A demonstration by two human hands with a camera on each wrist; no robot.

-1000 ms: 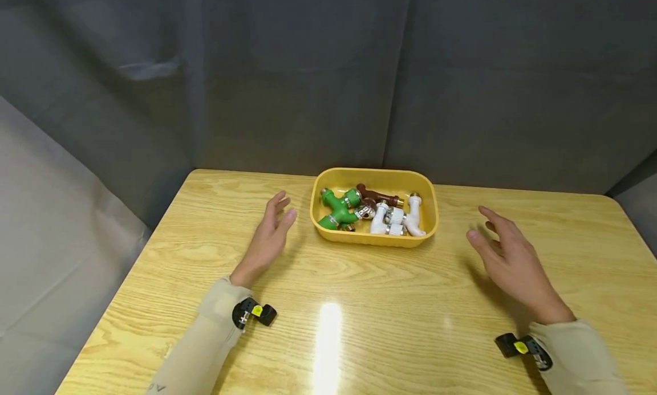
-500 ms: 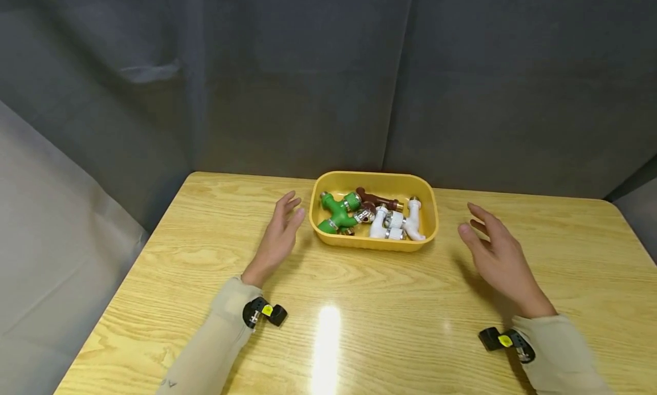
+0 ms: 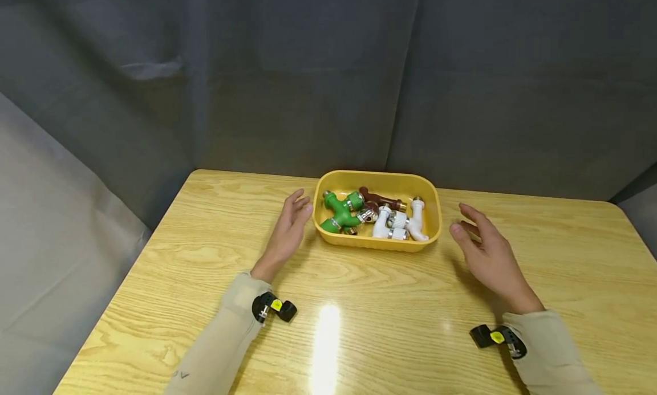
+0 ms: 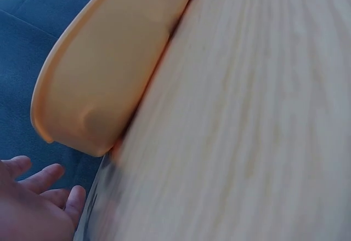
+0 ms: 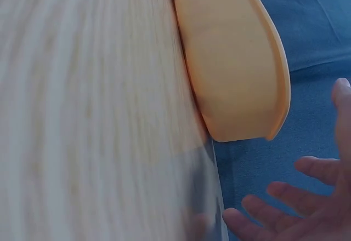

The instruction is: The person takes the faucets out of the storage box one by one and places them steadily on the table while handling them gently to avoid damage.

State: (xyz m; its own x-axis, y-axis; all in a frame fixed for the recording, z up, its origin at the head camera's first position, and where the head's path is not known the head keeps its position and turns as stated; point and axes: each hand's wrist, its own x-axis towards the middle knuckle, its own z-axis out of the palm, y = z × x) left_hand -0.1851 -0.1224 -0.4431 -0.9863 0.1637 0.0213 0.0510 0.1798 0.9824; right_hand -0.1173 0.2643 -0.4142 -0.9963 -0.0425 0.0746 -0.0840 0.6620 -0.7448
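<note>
A yellow plastic bin (image 3: 377,244) stands near the table's back edge, filled with taps. At its left lies a green tap (image 3: 340,212) with metal ends. Behind the middle is a brown tap (image 3: 382,199) with a brass thread, and white taps (image 3: 417,219) lie at the right. My left hand (image 3: 286,229) is beside the bin's left end, fingertips close to the rim, holding nothing. To the right of the bin, my right hand (image 3: 487,255) hangs over the table with relaxed fingers and a visible gap to the bin. Both wrist views show the bin's outer wall (image 4: 104,76) near relaxed fingers.
The wooden table (image 3: 390,321) extends in front of the bin and to both sides. A dark grey curtain (image 3: 297,81) rises right behind its back edge, and a light cloth (image 3: 56,258) hangs at the left. Each wrist wears a small black camera (image 3: 275,306).
Both hands have moved inward toward the bin, the left one to the right and the right one to the left. The bin and its taps stay in place.
</note>
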